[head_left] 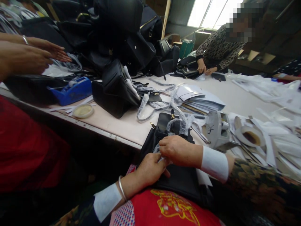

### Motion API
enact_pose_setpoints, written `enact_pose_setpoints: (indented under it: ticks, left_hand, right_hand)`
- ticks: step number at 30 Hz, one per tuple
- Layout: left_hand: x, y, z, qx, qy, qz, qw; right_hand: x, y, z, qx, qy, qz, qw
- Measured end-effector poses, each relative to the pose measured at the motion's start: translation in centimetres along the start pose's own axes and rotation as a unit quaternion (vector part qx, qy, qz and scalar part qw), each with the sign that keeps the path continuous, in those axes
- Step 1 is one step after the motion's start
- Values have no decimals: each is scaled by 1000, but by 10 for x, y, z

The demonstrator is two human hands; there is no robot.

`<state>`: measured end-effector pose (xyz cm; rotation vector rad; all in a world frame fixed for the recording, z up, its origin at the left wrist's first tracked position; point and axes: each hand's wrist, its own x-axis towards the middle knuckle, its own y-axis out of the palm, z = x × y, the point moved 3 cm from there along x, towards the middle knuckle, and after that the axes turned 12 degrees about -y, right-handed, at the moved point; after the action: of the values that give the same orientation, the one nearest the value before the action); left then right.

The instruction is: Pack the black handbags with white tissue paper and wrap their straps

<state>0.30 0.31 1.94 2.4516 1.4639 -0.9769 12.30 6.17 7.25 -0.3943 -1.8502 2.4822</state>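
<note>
Cluttered desk (122, 128). Left hand (149, 169), right hand (178, 151): fingers pinched on plastic wrap (156, 148) over black handbag (181, 180); hard tug may tear wrap, drag handbag lapward.

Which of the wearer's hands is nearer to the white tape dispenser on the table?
Right. The right hand is left of the white tape dispenser and lower in view; the left hand is farther left and lower still.

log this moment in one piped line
left hand: at clear wrap | right hand: at clear wrap | black bag: beneath both hands | blue tape dispenser: on table
</note>
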Motion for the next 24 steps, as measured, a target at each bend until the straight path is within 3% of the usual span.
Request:
enact_pose_setpoints:
  ticks: [4,11,20,24]
  left_hand:
    - [2,2,1,-21,18,0,1000]
    - [6,7,7,-25,9,-9,1000]
    - [7,8,3,-26,5,12,1000]
    - [8,9,5,-42,4,-12,999]
  right_hand:
    - [-6,3,4,1,4,-13,1000]
    - [1,-5,-1,20,17,86,996]
    - [-1,2,15,-19,44,67,997]
    - [-7,10,20,10,117,42,992]
